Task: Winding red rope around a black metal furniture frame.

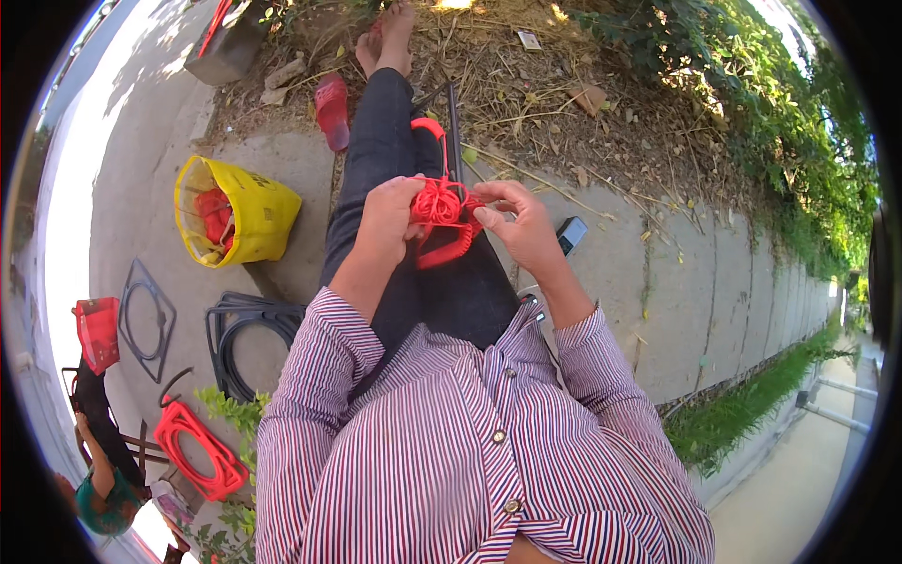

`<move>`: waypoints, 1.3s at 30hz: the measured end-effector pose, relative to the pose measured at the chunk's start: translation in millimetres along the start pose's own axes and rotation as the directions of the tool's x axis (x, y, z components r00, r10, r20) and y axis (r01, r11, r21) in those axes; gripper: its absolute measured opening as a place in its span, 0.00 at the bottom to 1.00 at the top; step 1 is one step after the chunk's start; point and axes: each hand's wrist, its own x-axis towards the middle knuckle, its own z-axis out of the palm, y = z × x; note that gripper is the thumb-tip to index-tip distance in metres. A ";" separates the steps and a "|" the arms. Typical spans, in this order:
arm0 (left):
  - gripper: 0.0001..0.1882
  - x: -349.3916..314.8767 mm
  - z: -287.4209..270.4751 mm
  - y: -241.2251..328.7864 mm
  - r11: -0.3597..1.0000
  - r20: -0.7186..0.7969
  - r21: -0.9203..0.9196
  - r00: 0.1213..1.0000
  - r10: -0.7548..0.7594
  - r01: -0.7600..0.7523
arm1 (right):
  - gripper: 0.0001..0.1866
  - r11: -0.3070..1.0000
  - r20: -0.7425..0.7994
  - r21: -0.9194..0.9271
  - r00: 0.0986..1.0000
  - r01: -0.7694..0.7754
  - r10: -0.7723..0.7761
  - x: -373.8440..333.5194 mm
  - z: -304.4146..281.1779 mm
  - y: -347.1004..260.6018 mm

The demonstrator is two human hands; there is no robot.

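Observation:
Above my lap, my left hand [387, 214] is closed on the side of a tangled bundle of red cord [439, 201]. On the other side, my right hand [520, 222] pinches red strands between thumb and bent fingers. A red curved frame [449, 252], its edge wrapped in coils, rests on my dark trousers below the bundle. Another curved red part [430, 125] rises beyond my hands, next to a dark metal bar [455, 132]. How the cord joins the frame is hidden by the bundle and my fingers.
To the left stands a yellow bag [268, 211] with red material inside. Dark frames [221, 329] and a red frame [174, 432] lie on the paving. A red slipper [332, 113] is near my feet, a phone [571, 233] at right. Another person [108, 493] sits lower left.

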 end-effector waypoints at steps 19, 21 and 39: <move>0.08 15.3 21.0 -27.1 0.897 0.212 -0.018 0.879 -0.428 0.441 | 0.20 0.559 0.016 0.828 0.995 0.039 -0.094 -79.1 -82.7 -79.8; 0.08 19.6 13.9 -27.8 0.899 0.255 -0.003 0.869 -0.424 0.439 | 0.19 0.634 -0.011 0.771 0.996 0.066 -0.090 -105.3 -87.8 -85.0; 0.23 -80.2 42.9 -4.7 0.776 0.531 0.124 0.702 0.474 -0.618 | 0.26 0.408 0.181 0.853 0.917 -0.327 0.356 -78.6 17.7 -32.8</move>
